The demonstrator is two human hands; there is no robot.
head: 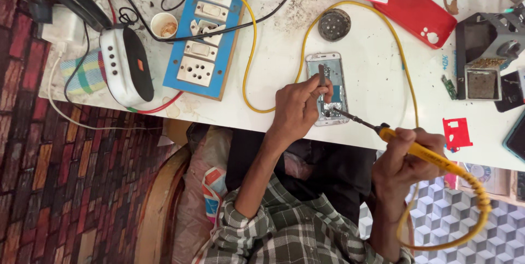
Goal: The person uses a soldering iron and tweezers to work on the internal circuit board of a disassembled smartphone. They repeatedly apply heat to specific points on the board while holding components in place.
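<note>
An opened phone (328, 67) lies on the white table (377, 83) near its front edge, its inner parts showing. My left hand (295, 108) rests over the phone's lower left side and pinches a thin tool, likely tweezers (322, 80), against the board. My right hand (407, 157) grips the yellow handle of a soldering iron (383, 131). The iron's dark tip touches the phone's lower end, right by the tweezers. A yellow cable (402, 50) runs from the iron in a loop around the phone.
A blue switch-and-socket board (205, 39) lies at the left with a white speaker (128, 64) beside it. A round metal tin (334, 24) and a red phone cover (418, 12) sit behind the phone. A soldering stand (484, 61) is at the right, a small red card (455, 132) near it.
</note>
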